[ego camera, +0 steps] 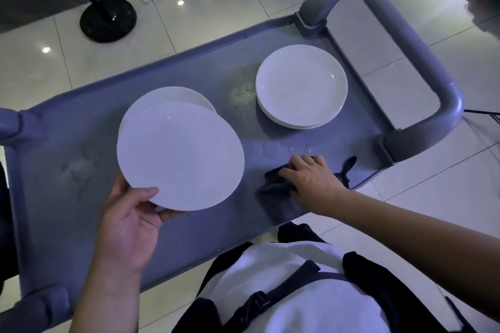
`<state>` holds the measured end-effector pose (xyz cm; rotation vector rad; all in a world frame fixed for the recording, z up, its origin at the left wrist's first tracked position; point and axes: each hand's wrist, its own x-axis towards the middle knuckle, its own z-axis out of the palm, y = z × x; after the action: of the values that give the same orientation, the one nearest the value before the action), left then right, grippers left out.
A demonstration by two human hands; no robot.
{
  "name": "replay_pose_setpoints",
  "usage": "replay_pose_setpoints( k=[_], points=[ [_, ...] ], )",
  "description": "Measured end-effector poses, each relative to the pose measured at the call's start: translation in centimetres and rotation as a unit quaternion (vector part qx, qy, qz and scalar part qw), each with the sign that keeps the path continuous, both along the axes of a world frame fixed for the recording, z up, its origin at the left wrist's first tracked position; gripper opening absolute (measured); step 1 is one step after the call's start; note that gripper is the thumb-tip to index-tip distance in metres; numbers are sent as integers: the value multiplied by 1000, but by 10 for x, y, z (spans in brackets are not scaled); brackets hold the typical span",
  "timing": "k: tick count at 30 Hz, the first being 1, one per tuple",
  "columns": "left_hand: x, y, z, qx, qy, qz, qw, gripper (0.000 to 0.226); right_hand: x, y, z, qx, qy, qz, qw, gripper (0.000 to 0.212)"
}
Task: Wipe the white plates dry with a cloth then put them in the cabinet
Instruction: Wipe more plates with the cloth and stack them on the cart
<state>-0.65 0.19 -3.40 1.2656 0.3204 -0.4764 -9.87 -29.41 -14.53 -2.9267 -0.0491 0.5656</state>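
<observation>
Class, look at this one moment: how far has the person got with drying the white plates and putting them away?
Done: nothing can be confirmed; no cabinet shows, and whether the stacked plates are dried is unclear. In hand: the left hand holds a plate above another plate on the grey cart, and the right hand grips the dark cloth. Left: wiping this plate and storing them all. Water puddles lie nearby.

Grey cart top [81, 143] — plate stack [301, 86], dark cloth [276, 189], water drops [284, 147].

Dim, bluish light throughout. Small bright ceiling-light reflections glare on the glossy floor tiles [180, 3] at far left. Wide-angle bending curves the edges; focus is slightly soft.
</observation>
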Motion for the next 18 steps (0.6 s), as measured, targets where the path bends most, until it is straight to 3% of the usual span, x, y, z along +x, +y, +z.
replay_pose_setpoints(
  k=[4, 9, 14, 18],
  points=[
    [-4, -1, -2, 12, 0, 3, 1000, 59, 15, 2, 11, -23, 20, 39, 999, 30],
    [-4, 0, -8, 11, 2, 11, 1000, 56, 27, 3, 35, -36, 104, 85, 990, 27],
    [-6, -6, -8, 5, 6, 24, 1000, 53, 33, -20, 48, 24, 128, 58, 990, 32],
    [-9, -11, -8, 2, 11, 22, 1000, 54, 42, -33, 38, 8, 135, 31, 990, 31]
  ],
)
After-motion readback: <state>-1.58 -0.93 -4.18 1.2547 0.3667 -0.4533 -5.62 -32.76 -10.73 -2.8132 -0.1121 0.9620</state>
